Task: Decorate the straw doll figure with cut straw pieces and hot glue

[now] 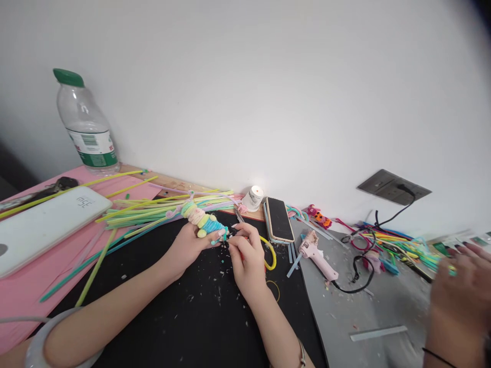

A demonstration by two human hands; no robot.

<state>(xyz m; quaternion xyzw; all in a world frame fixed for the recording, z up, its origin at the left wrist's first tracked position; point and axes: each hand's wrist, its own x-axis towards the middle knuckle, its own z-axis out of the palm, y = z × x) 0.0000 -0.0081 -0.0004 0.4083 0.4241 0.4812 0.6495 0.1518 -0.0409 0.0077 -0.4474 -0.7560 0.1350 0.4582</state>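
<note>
A pipe-cleaner figure point(198, 216) with yellow, pink and blue wrapped bands and small yellow balls is held over the black mat. My left hand point(187, 250) wraps round its underside, the thumb lying along the blue part. The fingertips of my right hand point(246, 255) pinch at the figure's blue end, where a small dark piece shows; what exactly they grip is too small to make out. Scissors with a yellow handle point(273, 254) lie partly hidden beneath my right hand, their blades pointing toward the wall.
Loose pipe cleaners point(141, 209) and a white power bank point(49, 225) lie left, near a plastic bottle point(90, 128). A phone point(279, 220), white cup point(253, 198) and corded pink glue gun point(316, 255) are right. Another person's blurred hand point(460, 291) is at far right.
</note>
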